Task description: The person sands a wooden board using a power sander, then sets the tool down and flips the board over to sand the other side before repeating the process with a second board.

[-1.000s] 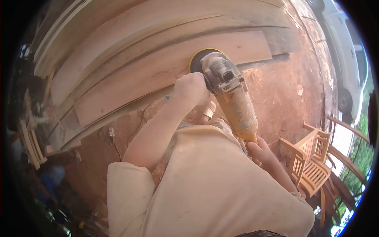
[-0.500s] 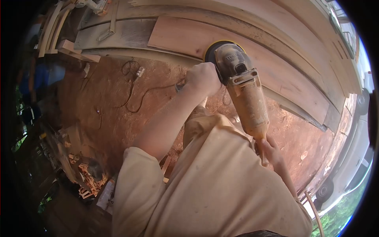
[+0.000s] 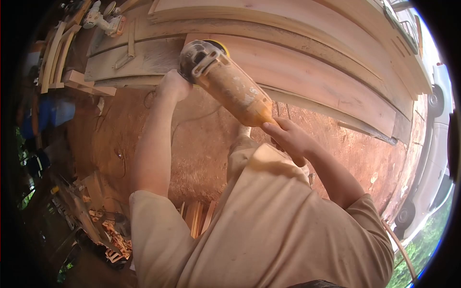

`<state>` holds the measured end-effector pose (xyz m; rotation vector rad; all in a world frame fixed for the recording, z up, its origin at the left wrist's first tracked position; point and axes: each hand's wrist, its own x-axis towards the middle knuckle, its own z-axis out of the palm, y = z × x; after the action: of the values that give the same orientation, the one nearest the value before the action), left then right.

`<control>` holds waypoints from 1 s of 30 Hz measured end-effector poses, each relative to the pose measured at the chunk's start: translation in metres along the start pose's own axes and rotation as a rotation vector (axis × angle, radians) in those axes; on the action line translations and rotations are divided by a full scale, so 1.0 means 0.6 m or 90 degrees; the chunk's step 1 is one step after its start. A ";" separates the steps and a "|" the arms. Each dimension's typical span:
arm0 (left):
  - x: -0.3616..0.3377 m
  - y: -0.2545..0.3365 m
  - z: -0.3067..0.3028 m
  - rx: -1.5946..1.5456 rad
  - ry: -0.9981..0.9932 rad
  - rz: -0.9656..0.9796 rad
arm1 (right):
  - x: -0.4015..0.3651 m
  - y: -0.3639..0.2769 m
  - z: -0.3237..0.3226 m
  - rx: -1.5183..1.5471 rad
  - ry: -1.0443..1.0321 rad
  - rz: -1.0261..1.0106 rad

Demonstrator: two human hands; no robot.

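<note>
I hold a dusty yellow angle sander (image 3: 230,89) in both hands. Its disc end (image 3: 199,53) rests on the left end of a long pale wooden plank (image 3: 307,77). My left hand (image 3: 173,85) is closed on the side handle by the sander's head. My right hand (image 3: 285,137) grips the rear end of the sander's body. The tool lies slanted, head up left and tail down right. My beige shirt (image 3: 259,230) fills the lower frame.
More planks (image 3: 269,14) are stacked beyond the one under the sander. A second power tool (image 3: 103,19) lies at the top left. Cables (image 3: 120,158) run over the reddish dirt floor. Wood offcuts (image 3: 110,230) are piled lower left. A white vehicle (image 3: 434,158) stands at the right.
The sander has slid left along the plank to its left end and tilted more. My right hand has risen into fuller view on the tool's tail.
</note>
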<state>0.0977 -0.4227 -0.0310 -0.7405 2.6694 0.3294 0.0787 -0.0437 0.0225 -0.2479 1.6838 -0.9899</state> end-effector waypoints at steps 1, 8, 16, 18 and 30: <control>0.019 -0.029 0.005 0.042 -0.015 0.044 | 0.012 -0.011 0.005 -0.016 -0.002 0.015; 0.019 -0.055 0.000 -0.005 -0.013 0.150 | 0.013 -0.019 -0.004 -0.063 0.003 -0.012; -0.128 0.242 0.040 -0.130 -0.127 0.098 | -0.175 0.182 -0.111 0.113 0.059 0.016; -0.167 0.339 0.063 -0.147 -0.142 0.027 | -0.232 0.258 -0.154 0.131 0.089 -0.009; -0.195 0.561 0.076 -0.047 -0.253 0.141 | -0.369 0.389 -0.207 0.202 0.212 0.066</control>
<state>0.0244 -0.0741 0.0159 -0.3507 2.3688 0.5702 0.1238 0.2981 0.0157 0.2224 1.7823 -1.2514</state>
